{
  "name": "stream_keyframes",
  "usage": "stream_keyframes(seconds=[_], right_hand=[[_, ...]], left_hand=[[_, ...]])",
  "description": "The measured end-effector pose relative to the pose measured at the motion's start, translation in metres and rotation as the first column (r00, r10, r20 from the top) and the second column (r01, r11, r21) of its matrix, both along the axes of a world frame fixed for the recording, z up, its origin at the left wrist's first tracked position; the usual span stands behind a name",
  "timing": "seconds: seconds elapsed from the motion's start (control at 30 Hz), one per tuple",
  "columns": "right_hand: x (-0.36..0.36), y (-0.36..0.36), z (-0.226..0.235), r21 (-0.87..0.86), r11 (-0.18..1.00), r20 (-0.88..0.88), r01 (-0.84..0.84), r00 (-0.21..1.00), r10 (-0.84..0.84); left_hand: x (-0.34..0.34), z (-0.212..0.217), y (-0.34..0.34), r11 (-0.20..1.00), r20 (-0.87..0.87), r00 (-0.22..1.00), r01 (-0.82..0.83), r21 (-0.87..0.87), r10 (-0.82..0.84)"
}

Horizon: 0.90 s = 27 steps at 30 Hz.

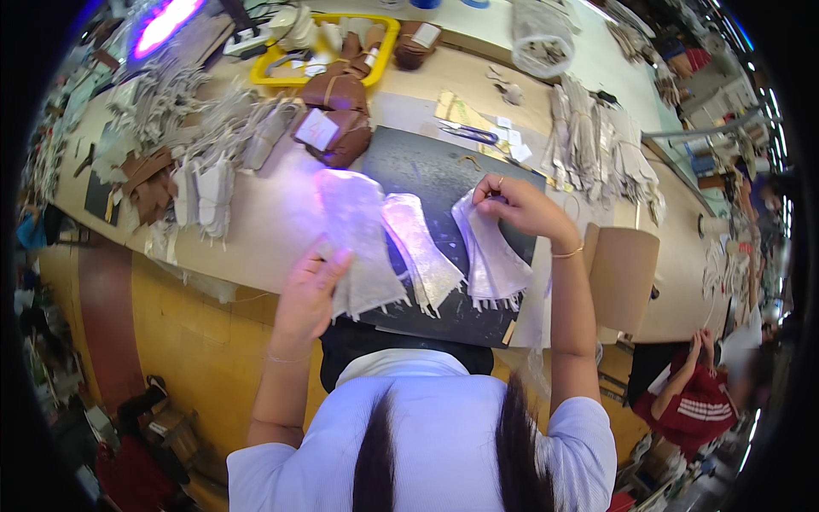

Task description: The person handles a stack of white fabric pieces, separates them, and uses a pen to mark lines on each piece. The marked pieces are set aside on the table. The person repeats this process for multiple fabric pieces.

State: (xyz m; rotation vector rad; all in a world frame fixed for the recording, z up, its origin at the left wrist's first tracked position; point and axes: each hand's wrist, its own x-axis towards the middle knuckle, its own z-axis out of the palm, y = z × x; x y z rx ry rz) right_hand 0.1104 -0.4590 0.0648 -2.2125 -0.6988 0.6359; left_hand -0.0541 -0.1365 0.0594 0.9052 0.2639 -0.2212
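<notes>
My left hand (314,290) is closed on the left edge of a pale grey, flared piece of thin leather or fabric (358,239) with a fringed lower edge. Beside it, a narrower pale piece (422,252) of similar shape lies on a black cutting mat (418,158). With bent fingers, my right hand (516,205) pinches the top end of a small fanned stack of the same grey pieces (493,260) on the mat's right side. Exactly how many layers my right fingers grip is hidden.
Brown bundles (337,124) and a yellow basket (392,38) stand beyond the mat. Blue-handled snips (469,132) lie at its far edge. Bundled grey pieces (589,128) sit right, more strips (209,183) left. A brown curved board (623,273) is near my right arm.
</notes>
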Motion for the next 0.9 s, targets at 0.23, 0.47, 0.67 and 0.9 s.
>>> stream_keyframes(seconds=[0.23,0.47,0.67,0.9], right_hand=[[-0.044,0.068,0.015,0.577,0.803,-0.257,0.151,0.966,0.004],[-0.073,0.065,0.061,0.58,0.811,-0.041,-0.073,0.992,0.119],[-0.089,0.051,0.104,0.537,0.778,-0.024,-0.326,0.916,0.4],[-0.082,0.095,0.076,0.513,0.855,0.287,-0.082,0.955,-0.081]], left_hand=[[0.0,0.023,-0.02,0.911,-0.02,0.945,0.321,0.258,-0.327],[0.012,0.027,-0.025,0.965,0.003,0.967,0.254,0.072,-0.255],[0.041,0.038,-0.004,0.987,0.13,0.981,0.134,0.09,-0.145],[0.04,0.047,-0.033,0.858,0.326,0.911,0.056,0.511,-0.254]])
